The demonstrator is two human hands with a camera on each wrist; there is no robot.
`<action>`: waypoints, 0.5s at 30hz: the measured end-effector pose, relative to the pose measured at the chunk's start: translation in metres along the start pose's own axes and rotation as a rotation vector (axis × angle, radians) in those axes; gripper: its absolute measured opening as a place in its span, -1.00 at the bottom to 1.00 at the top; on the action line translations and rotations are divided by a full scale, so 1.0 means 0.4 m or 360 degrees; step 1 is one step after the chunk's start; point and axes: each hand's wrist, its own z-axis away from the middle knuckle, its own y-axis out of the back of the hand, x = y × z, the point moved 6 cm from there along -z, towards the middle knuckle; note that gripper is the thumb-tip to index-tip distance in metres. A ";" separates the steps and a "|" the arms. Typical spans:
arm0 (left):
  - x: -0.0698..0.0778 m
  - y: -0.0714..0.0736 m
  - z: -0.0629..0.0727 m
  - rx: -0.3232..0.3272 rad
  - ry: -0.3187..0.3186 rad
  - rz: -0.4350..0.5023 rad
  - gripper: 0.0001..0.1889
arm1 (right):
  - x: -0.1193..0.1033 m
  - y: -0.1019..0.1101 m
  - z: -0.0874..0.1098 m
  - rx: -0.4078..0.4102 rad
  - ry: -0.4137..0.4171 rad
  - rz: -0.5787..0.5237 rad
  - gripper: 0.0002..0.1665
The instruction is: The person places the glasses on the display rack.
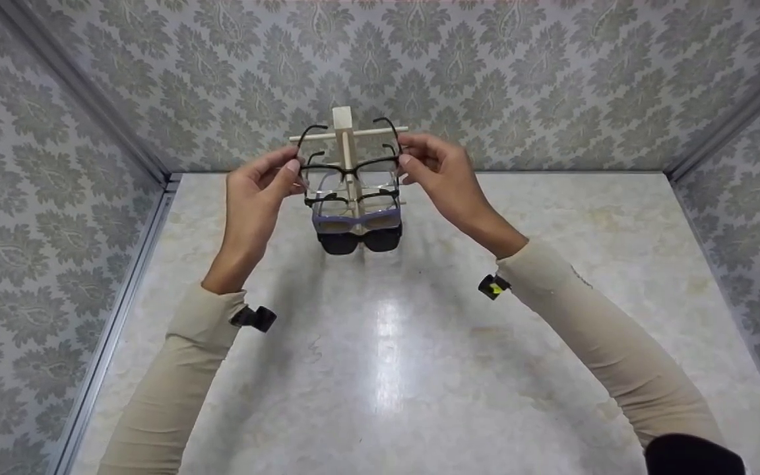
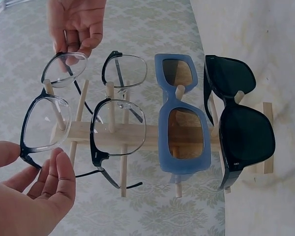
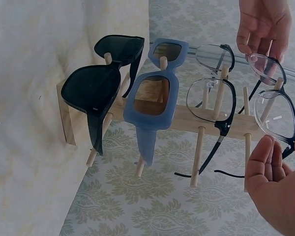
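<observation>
A wooden eyewear stand (image 1: 342, 119) with crosswise pegs stands at the back of the table, bearing several pairs one above another. At the topmost peg is a pair of clear eyeglasses (image 1: 324, 167) with black upper rims. My left hand (image 1: 251, 198) pinches these eyeglasses at one side, near the hinge. On the opposite side, my right hand (image 1: 449, 175) holds them between thumb and fingers. Below hang a second pair of clear, dark-browed eyeglasses (image 2: 96, 153), blue-framed sunglasses (image 2: 163, 118) with brown lenses, and black sunglasses (image 2: 248, 132) at the bottom.
The stand is on a pale marbled table (image 1: 386, 356). Patterned wallpaper panels (image 1: 419, 79) rise close behind it and at both sides, with a metal strip (image 1: 123, 284) along the left edge. A dark rounded object (image 1: 693, 455) shows at the bottom right.
</observation>
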 end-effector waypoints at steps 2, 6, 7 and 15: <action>-0.002 0.004 0.002 0.0002 0.0002 0.0008 -0.64 | 0.000 -0.003 0.001 -0.0006 -0.0005 0.0000 -0.57; -0.007 0.016 0.010 -0.0008 -0.0012 -0.0031 -0.56 | -0.002 0.001 0.010 -0.0017 0.0002 0.0004 -0.55; -0.010 0.020 0.013 -0.0009 -0.0017 -0.0049 -0.54 | -0.003 0.005 0.016 -0.0021 0.0007 0.0010 -0.54; -0.068 0.064 0.057 0.0034 0.0031 -0.0072 -0.55 | 0.027 0.079 0.084 -0.0014 0.0025 0.0159 -0.58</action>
